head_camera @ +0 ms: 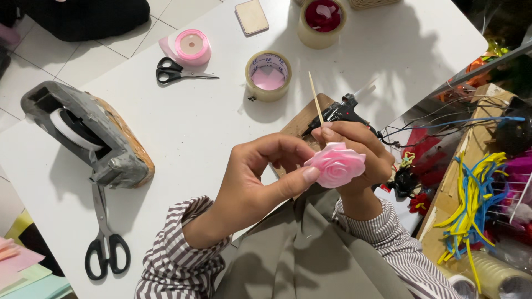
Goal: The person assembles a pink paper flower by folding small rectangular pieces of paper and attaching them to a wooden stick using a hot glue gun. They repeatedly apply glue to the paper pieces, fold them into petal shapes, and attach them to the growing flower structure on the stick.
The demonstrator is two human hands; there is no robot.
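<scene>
Pink ribbon rose (336, 165) sits between both hands, held up over the counter (210, 127) edge, approx. in front of the person's chest. Left hand (260, 177) is closed on it: thumb tip presses the rose's left side, fingers curl round behind. Right hand (360, 152) is closed too, gripping from the right/back, w/ fingertips pinching the thin wooden stick (316, 102) that rises tilted out of the rose's top. Rose faces the camera, spiral centre visible.

Just behind the hands: black glue gun (346, 112) lying on a brown board (302, 124). Further back on the counter: clear tape roll (268, 76), small black scissors (177, 72), pink ribbon spool (192, 46), second tape roll (322, 21) w/ sth. dark red inside. Left side: grey tape dispenser (88, 135), large scissors (104, 238) below it, well apart from the hands. Right of the counter: box w/ yellow & blue pipe cleaners (471, 205). Striped sleeves on both arms.
</scene>
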